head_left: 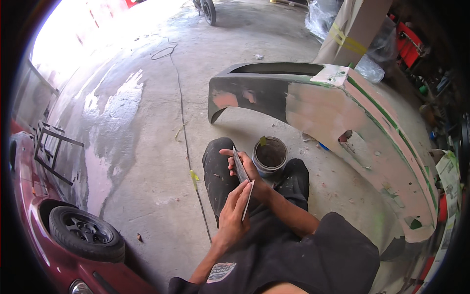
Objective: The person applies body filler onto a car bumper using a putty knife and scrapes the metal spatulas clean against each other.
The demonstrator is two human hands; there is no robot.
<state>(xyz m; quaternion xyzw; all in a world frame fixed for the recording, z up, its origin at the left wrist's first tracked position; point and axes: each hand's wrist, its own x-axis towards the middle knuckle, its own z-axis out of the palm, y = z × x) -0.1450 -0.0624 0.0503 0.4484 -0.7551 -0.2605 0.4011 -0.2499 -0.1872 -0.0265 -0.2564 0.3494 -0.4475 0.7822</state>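
Observation:
Both hands are together in front of my body, above my dark trousers. My left hand [233, 210] is closed on a thin flat pale sheet [248, 200], seen nearly edge-on. Just beyond it, my right hand [248, 166] holds a thin grey sheet [240, 167] against its palm, with one finger pointing out to the left. The two pieces meet near my left fingertips; whether they are one folded sheet or two I cannot tell. A round bucket [270, 170] stands between my knees, a bit of yellow-green tape on its rim.
A car bumper [318, 103], dark grey with pinkish filler patches, curves from ahead down my right side. A dark red car [49, 255] with a black wheel [87, 231] stands at left. Along the concrete floor runs a cable [182, 112]. A wrapped pillar [350, 34] rises behind the bumper.

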